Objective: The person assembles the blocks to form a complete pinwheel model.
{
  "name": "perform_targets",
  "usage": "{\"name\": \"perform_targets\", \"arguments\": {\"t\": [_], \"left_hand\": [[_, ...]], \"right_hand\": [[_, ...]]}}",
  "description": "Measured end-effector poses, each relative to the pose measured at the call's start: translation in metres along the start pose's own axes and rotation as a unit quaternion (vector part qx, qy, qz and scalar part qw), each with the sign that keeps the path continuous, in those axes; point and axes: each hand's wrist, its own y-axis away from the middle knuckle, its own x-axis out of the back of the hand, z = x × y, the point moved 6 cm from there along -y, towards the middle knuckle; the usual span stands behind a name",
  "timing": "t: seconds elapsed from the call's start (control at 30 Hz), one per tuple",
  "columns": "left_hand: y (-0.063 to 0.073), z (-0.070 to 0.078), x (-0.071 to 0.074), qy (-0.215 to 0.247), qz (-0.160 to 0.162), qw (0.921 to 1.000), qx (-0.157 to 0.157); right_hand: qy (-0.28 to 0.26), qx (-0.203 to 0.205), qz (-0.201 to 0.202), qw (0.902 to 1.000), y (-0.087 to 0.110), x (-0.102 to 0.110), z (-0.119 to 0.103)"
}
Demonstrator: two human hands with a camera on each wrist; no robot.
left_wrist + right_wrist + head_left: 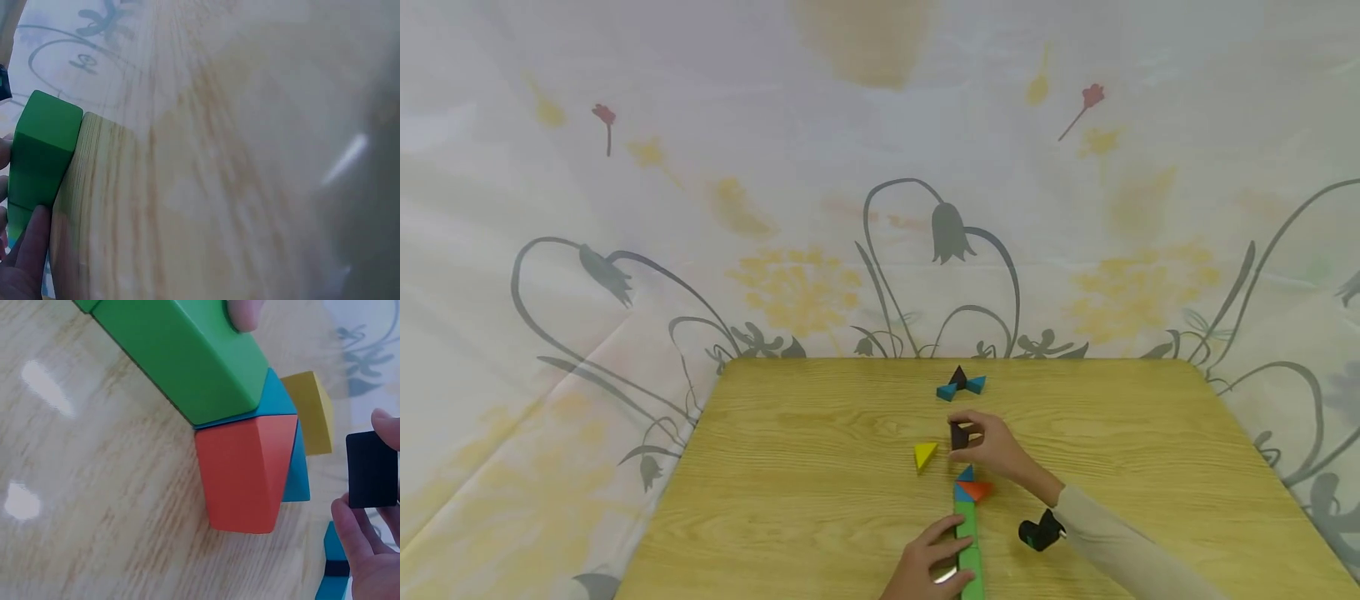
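Note:
My right hand point(992, 446) pinches a black triangular block point(958, 436) between thumb and fingers, above the middle of the table. In the right wrist view this black block point(373, 469) shows a flat rectangular face. My left hand point(928, 562) rests its spread fingers along a row of green blocks point(967, 529). One fingertip point(244, 312) touches the top of a green block in the right wrist view. At the row's far end sit blue triangular blocks point(966, 475) and a red triangular block point(976, 491). A yellow triangular block point(924, 456) lies left of my right hand.
Farther back on the wooden table point(805, 467) stands another black triangle point(958, 377) between two blue triangular blocks point(976, 384). A small black device point(1040, 531) shows beside the right sleeve point(1127, 542). A flower-patterned cloth point(820, 208) hangs behind the table.

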Motion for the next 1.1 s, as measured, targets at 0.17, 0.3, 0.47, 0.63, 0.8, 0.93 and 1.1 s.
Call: {"name": "perform_targets", "arguments": {"t": [0.17,0.3,0.47,0.63,0.8,0.93,1.1], "left_hand": [[0.001,0.002,0.001,0.014,0.000,0.9999,-0.001],[0.001,0.003,0.003,0.010,-0.004,0.9998,0.017],[0.000,0.003,0.003,0.004,-0.012,0.9993,0.036],[0.000,0.004,0.002,-0.002,-0.015,0.9990,0.042],[-0.001,0.005,0.003,-0.003,-0.018,0.9988,0.046],[-0.001,0.006,0.003,-0.005,-0.017,0.9989,0.044],[-0.001,0.007,0.003,-0.007,-0.010,0.9996,0.025]], "right_hand": [[0.007,-0.011,0.001,0.9999,0.005,-0.003,0.003],[0.016,-0.016,0.006,0.9997,0.006,-0.006,0.006],[0.022,-0.017,0.015,0.9995,0.007,-0.009,0.012],[0.031,-0.003,0.017,0.9994,0.010,-0.013,0.011],[0.038,-0.006,0.009,0.9992,0.017,-0.015,-0.015],[0.047,-0.023,0.012,0.9986,0.017,-0.016,-0.003],[0.066,-0.049,0.017,0.9965,0.014,-0.016,0.026]]}}
